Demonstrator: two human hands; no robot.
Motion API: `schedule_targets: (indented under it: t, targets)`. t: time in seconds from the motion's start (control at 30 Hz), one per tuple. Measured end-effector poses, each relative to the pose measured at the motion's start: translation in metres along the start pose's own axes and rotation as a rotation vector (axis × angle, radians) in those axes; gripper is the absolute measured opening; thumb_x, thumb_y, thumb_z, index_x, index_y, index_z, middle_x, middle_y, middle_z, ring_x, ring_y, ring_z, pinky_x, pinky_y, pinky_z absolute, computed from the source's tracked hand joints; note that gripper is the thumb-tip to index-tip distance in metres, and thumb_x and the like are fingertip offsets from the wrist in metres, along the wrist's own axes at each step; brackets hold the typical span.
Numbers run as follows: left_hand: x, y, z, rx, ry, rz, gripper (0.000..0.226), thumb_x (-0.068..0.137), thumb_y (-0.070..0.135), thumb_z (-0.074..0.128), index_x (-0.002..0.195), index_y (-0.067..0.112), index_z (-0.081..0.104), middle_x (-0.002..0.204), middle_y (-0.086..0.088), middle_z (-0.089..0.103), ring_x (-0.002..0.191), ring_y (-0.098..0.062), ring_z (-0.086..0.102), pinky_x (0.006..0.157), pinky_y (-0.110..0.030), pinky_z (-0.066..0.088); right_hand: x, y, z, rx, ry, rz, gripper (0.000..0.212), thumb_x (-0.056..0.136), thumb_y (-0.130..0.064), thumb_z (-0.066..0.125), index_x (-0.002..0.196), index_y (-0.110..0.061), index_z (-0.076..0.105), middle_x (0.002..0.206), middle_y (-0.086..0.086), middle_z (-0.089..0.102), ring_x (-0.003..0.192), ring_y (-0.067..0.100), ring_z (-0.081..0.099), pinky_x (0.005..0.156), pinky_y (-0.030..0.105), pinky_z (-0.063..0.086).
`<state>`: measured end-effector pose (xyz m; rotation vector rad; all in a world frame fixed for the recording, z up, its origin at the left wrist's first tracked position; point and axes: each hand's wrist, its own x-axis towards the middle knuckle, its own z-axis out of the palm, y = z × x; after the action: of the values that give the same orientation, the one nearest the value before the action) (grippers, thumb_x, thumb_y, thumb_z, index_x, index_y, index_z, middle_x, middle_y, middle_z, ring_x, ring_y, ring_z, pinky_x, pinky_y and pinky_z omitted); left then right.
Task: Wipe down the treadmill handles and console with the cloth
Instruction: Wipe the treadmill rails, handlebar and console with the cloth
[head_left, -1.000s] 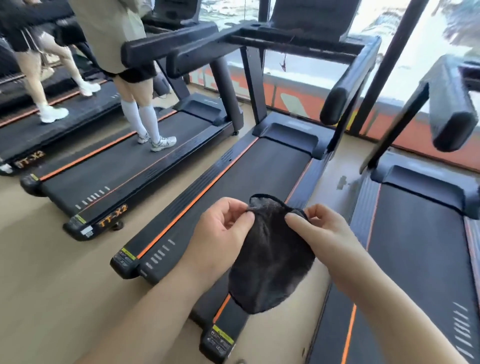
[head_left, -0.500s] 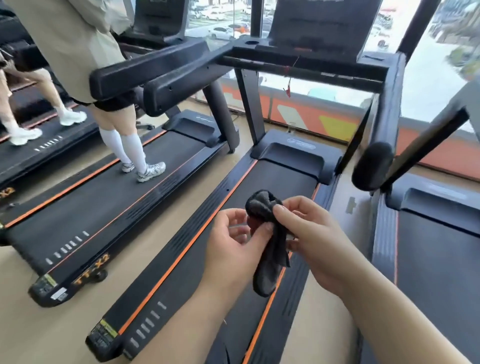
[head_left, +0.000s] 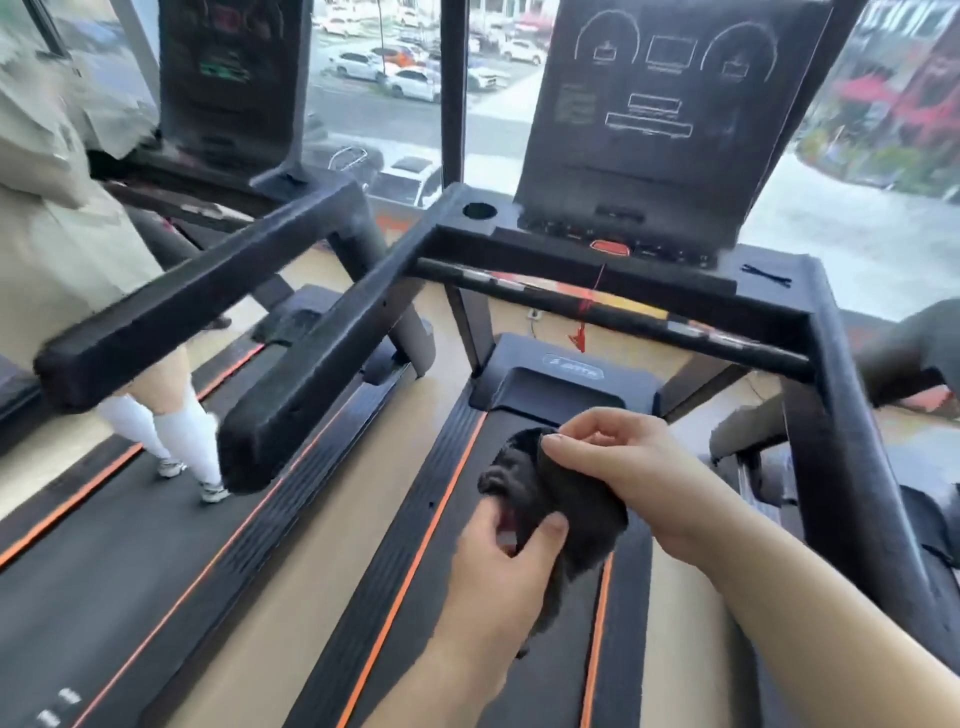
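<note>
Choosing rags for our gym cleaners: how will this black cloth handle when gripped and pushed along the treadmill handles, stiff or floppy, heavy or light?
Probably floppy: the cloth bunches and sags shapelessly between the left hand and right hand. Likely light, since finger pinches alone hold it. Its fuzzy look suggests it would wrap the handle and grip, not slide.

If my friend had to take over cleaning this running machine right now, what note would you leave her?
Left hand: grips the black cloth from below.
Right hand: pinches the cloth's top edge.
Where: the cloth is bunched between both hands, over the belt, touching no part of the machine.
Done: cloth in hand; no wiping shows.
Left: wipe the left handle, the right handle and the console.
</note>
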<state>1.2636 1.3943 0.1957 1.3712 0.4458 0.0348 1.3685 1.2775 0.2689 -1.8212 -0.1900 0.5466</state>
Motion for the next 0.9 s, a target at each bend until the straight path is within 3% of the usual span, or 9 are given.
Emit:
schedule_targets:
  t: [0.13,0.23,0.33,0.4,0.47,0.53,0.6,0.7,0.9]
  targets:
    - [0.048,0.066,-0.012,0.004,0.04,-0.033,0.014,0.101,0.019,0.063,0.102,0.023,0.076,0.1,0.001,0.079,0.1,-0.021,0.075,0.095,-0.05,0.057,0.053,-0.054,-0.014,-0.092,0.112,-0.006,0.014,0.088,-0.032,0.077,0.085,-0.019,0.075,0.079,0.003,0.073,0.065,0.009,0.063,0.057,0.02,0.048]
    - [0.094,0.107,-0.011,0.021,0.059,-0.041,0.015,0.102,0.017,0.061,0.103,0.019,0.076,0.098,-0.001,0.08,0.099,-0.021,0.075,0.093,-0.046,0.059,0.098,-0.076,-0.035,-0.16,0.233,0.0,0.013,0.092,-0.035,0.069,0.091,-0.022,0.072,0.079,-0.002,0.067,0.065,0.013,0.056,0.06,0.028,0.045]
    - [0.148,0.142,-0.009,0.061,0.081,-0.014,0.014,0.103,0.016,0.06,0.104,0.017,0.074,0.096,0.0,0.08,0.096,-0.019,0.076,0.091,-0.041,0.059,0.148,-0.087,-0.056,-0.182,0.28,-0.019,0.012,0.093,-0.033,0.068,0.096,-0.022,0.07,0.08,-0.005,0.066,0.062,0.009,0.057,0.055,0.024,0.048]
    - [0.186,0.161,-0.006,0.077,0.108,-0.006,0.013,0.103,0.016,0.059,0.104,0.017,0.072,0.092,-0.003,0.08,0.09,-0.021,0.076,0.088,-0.04,0.06,0.185,-0.095,-0.069,-0.189,0.264,-0.026,0.011,0.091,-0.034,0.068,0.096,-0.025,0.07,0.086,-0.003,0.071,0.071,0.016,0.067,0.066,0.03,0.059]
    - [0.225,0.176,-0.003,0.092,0.152,0.006,0.009,0.101,0.018,0.061,0.104,0.021,0.07,0.091,-0.002,0.079,0.089,-0.021,0.076,0.091,-0.045,0.059,0.224,-0.104,-0.083,-0.186,0.219,-0.031,0.012,0.09,-0.038,0.067,0.094,-0.027,0.071,0.091,0.002,0.074,0.084,0.025,0.073,0.081,0.044,0.062]
    - [0.263,0.192,0.002,0.125,0.191,0.023,0.008,0.098,0.022,0.064,0.104,0.026,0.069,0.092,0.005,0.077,0.091,-0.014,0.074,0.095,-0.046,0.057,0.266,-0.116,-0.098,-0.221,0.188,-0.065,0.013,0.09,-0.037,0.065,0.091,-0.026,0.072,0.09,0.002,0.075,0.08,0.024,0.073,0.08,0.048,0.062]
    - [0.3,0.209,0.006,0.116,0.217,0.007,0.013,0.098,0.023,0.064,0.109,0.028,0.069,0.095,0.009,0.077,0.094,-0.01,0.073,0.098,-0.043,0.055,0.308,-0.127,-0.11,-0.271,0.168,-0.121,0.011,0.091,-0.034,0.064,0.09,-0.026,0.072,0.085,-0.003,0.074,0.071,0.014,0.069,0.072,0.039,0.062]
    - [0.351,0.231,0.006,0.102,0.248,-0.011,0.017,0.097,0.024,0.063,0.112,0.029,0.07,0.102,0.008,0.077,0.102,-0.012,0.072,0.101,-0.044,0.054,0.368,-0.139,-0.115,-0.352,0.15,-0.178,0.004,0.092,-0.03,0.065,0.093,-0.028,0.069,0.081,-0.011,0.071,0.061,0.0,0.06,0.06,0.017,0.047]
    - [0.45,0.265,-0.012,0.102,0.304,-0.061,0.019,0.092,0.026,0.055,0.102,0.028,0.072,0.1,0.001,0.078,0.099,-0.021,0.074,0.098,-0.051,0.056,0.482,-0.138,-0.105,-0.527,0.05,-0.216,0.023,0.089,-0.028,0.069,0.112,-0.027,0.065,0.109,-0.01,0.069,0.096,0.007,0.064,0.094,0.028,0.05]
